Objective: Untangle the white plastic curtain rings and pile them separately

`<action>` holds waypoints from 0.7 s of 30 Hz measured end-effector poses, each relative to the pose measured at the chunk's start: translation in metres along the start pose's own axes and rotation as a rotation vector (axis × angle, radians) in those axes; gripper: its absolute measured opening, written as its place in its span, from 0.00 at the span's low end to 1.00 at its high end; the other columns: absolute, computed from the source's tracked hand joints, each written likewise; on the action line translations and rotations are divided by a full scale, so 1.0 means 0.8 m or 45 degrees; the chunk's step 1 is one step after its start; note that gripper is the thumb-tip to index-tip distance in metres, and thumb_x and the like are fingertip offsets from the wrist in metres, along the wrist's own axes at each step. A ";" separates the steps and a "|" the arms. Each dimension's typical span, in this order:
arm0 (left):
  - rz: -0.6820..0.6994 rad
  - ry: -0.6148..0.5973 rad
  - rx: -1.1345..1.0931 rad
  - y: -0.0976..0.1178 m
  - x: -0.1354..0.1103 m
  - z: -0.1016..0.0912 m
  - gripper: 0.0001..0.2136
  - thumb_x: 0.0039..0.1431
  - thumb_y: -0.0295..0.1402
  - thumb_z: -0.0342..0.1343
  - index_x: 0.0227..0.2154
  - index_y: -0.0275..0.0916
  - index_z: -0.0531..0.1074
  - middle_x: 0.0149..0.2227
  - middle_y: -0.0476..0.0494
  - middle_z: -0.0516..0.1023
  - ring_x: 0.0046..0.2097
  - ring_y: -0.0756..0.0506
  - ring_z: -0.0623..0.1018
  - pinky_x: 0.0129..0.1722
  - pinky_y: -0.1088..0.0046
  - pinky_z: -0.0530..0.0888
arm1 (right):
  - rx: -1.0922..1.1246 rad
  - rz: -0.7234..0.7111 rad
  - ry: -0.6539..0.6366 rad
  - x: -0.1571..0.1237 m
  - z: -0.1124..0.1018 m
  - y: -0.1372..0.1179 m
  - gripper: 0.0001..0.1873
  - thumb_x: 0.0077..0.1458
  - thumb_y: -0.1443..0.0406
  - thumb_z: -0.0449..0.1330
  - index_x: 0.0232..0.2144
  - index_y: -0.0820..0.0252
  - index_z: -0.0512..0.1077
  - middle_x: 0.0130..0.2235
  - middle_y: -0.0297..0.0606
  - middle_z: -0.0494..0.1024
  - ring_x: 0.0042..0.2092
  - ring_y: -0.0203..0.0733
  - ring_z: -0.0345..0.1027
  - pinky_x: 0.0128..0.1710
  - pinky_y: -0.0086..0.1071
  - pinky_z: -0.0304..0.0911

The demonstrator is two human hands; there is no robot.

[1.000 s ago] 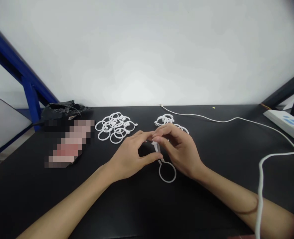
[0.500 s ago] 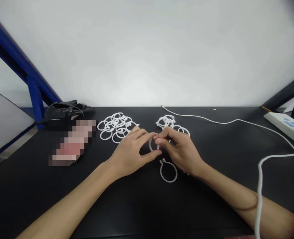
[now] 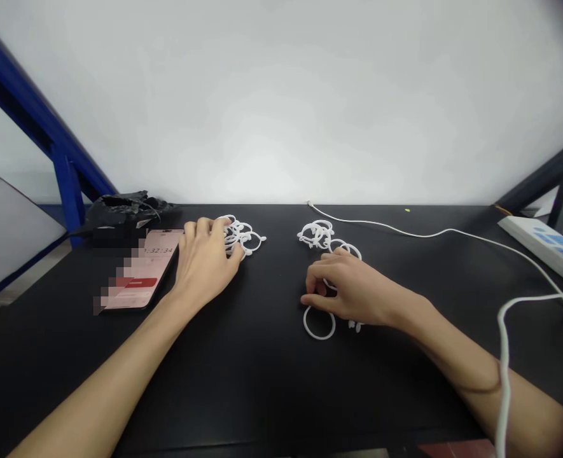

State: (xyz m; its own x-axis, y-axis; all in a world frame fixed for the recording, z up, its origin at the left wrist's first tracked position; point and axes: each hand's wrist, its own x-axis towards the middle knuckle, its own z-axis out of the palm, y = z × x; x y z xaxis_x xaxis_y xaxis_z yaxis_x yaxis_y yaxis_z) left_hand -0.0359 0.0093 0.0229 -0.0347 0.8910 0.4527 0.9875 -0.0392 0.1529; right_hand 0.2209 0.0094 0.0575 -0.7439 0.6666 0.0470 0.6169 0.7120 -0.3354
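My left hand (image 3: 207, 257) is over the left pile of white plastic curtain rings (image 3: 252, 240), its fingers and thumb apart and partly covering them. Low over the table, my right hand (image 3: 350, 286) has bent fingers, with a gap between them and the thumb. Just below that thumb lies a single curtain ring (image 3: 319, 337), its upper part hidden by the hand. Behind the right hand is a second group of curtain rings (image 3: 315, 234). Small white ring ends (image 3: 355, 326) poke out beneath the palm.
A phone (image 3: 142, 280), partly pixelated, lies left of my left hand. Black crumpled plastic (image 3: 123, 210) sits behind it. A white cable (image 3: 419, 234) runs along the back and crosses over my right forearm. A white box (image 3: 543, 242) stands at the right of the black table (image 3: 243, 388).
The ring between both hands is no longer seen there. My left hand has moved left onto the left pile. My right hand has come down slightly, over the single ring's top.
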 end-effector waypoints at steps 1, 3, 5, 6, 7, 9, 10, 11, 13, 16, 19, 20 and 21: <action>-0.007 -0.021 0.016 -0.002 0.000 0.001 0.21 0.60 0.39 0.49 0.53 0.34 0.67 0.46 0.31 0.70 0.49 0.30 0.68 0.47 0.51 0.68 | -0.011 -0.016 0.020 0.001 0.002 0.000 0.10 0.57 0.60 0.62 0.26 0.58 0.71 0.27 0.31 0.74 0.30 0.36 0.65 0.40 0.35 0.57; -0.010 -0.050 0.020 -0.003 0.000 0.004 0.22 0.60 0.40 0.48 0.53 0.34 0.67 0.47 0.30 0.70 0.49 0.30 0.67 0.47 0.50 0.67 | -0.040 -0.029 0.073 0.003 0.007 0.000 0.09 0.59 0.62 0.60 0.27 0.58 0.71 0.27 0.32 0.74 0.30 0.37 0.65 0.40 0.36 0.56; -0.006 -0.043 -0.002 -0.002 -0.001 0.005 0.21 0.60 0.40 0.48 0.54 0.35 0.67 0.49 0.31 0.70 0.50 0.29 0.67 0.48 0.50 0.67 | -0.063 -0.008 0.130 0.005 0.012 0.000 0.08 0.59 0.64 0.59 0.27 0.58 0.71 0.27 0.33 0.74 0.30 0.37 0.65 0.39 0.35 0.57; 0.000 -0.028 -0.022 0.000 -0.001 0.005 0.21 0.60 0.40 0.48 0.54 0.37 0.68 0.49 0.31 0.70 0.51 0.30 0.67 0.48 0.50 0.67 | -0.066 0.016 0.154 0.006 0.014 -0.001 0.08 0.59 0.65 0.59 0.28 0.58 0.71 0.28 0.33 0.74 0.30 0.38 0.66 0.38 0.35 0.57; 0.013 -0.009 -0.049 0.002 -0.002 0.005 0.20 0.60 0.39 0.48 0.54 0.38 0.68 0.50 0.32 0.69 0.51 0.30 0.67 0.49 0.50 0.66 | -0.063 0.042 0.174 0.006 0.015 -0.001 0.08 0.59 0.65 0.59 0.27 0.58 0.71 0.28 0.33 0.74 0.31 0.38 0.66 0.37 0.34 0.58; 0.073 0.016 -0.126 0.007 -0.003 0.002 0.19 0.61 0.37 0.49 0.53 0.40 0.68 0.52 0.35 0.69 0.52 0.32 0.66 0.51 0.50 0.65 | -0.047 0.092 0.205 0.008 0.018 -0.002 0.07 0.59 0.66 0.59 0.28 0.59 0.72 0.29 0.35 0.75 0.32 0.39 0.66 0.36 0.33 0.59; 0.120 0.016 -0.174 0.011 -0.004 0.000 0.18 0.61 0.36 0.49 0.53 0.41 0.68 0.52 0.36 0.69 0.53 0.33 0.65 0.52 0.51 0.65 | -0.041 0.107 0.215 0.008 0.019 -0.002 0.07 0.59 0.65 0.59 0.28 0.59 0.72 0.29 0.35 0.75 0.33 0.40 0.67 0.35 0.33 0.59; 0.176 0.007 -0.222 0.015 -0.005 -0.003 0.17 0.62 0.35 0.49 0.53 0.41 0.68 0.52 0.38 0.70 0.53 0.34 0.65 0.53 0.51 0.64 | -0.040 0.110 0.221 0.008 0.020 -0.002 0.07 0.59 0.65 0.58 0.29 0.59 0.72 0.29 0.36 0.75 0.33 0.40 0.67 0.36 0.33 0.59; 0.295 -0.025 -0.311 0.023 -0.009 -0.007 0.16 0.62 0.34 0.48 0.52 0.41 0.68 0.51 0.40 0.71 0.53 0.36 0.64 0.55 0.52 0.63 | -0.050 0.094 0.224 0.008 0.022 -0.003 0.10 0.62 0.63 0.57 0.29 0.59 0.72 0.29 0.36 0.75 0.34 0.40 0.67 0.37 0.35 0.60; 0.451 -0.088 -0.409 0.033 -0.014 -0.012 0.15 0.63 0.34 0.49 0.51 0.40 0.69 0.49 0.42 0.73 0.53 0.39 0.65 0.56 0.54 0.64 | -0.050 0.040 0.197 0.007 0.025 -0.004 0.12 0.61 0.58 0.59 0.30 0.59 0.72 0.29 0.35 0.76 0.33 0.40 0.67 0.39 0.36 0.60; 0.562 -0.155 -0.490 0.038 -0.017 -0.015 0.12 0.64 0.34 0.49 0.47 0.40 0.71 0.45 0.43 0.75 0.50 0.40 0.67 0.53 0.56 0.67 | -0.034 0.019 0.177 0.007 0.027 -0.007 0.10 0.57 0.59 0.63 0.30 0.59 0.72 0.29 0.34 0.75 0.32 0.39 0.67 0.38 0.35 0.61; 0.588 -0.176 -0.517 0.039 -0.018 -0.015 0.11 0.64 0.34 0.49 0.46 0.40 0.72 0.44 0.43 0.75 0.50 0.40 0.68 0.52 0.57 0.67 | -0.018 0.022 0.180 0.007 0.028 -0.008 0.08 0.56 0.61 0.63 0.29 0.59 0.72 0.29 0.34 0.75 0.32 0.39 0.67 0.36 0.34 0.61; 0.608 -0.200 -0.545 0.040 -0.018 -0.016 0.11 0.64 0.34 0.49 0.45 0.40 0.72 0.43 0.43 0.76 0.49 0.41 0.68 0.52 0.57 0.68 | 0.012 0.030 0.192 0.007 0.028 -0.009 0.06 0.56 0.63 0.63 0.29 0.59 0.72 0.29 0.34 0.75 0.32 0.38 0.67 0.35 0.33 0.61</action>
State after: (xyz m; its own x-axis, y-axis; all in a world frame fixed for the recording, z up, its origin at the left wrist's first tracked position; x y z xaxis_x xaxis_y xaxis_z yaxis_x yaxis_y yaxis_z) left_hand -0.0058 -0.0107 0.0327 0.4467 0.7853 0.4286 0.7393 -0.5938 0.3175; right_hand 0.2064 0.0033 0.0390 -0.6818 0.7091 0.1798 0.6307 0.6943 -0.3467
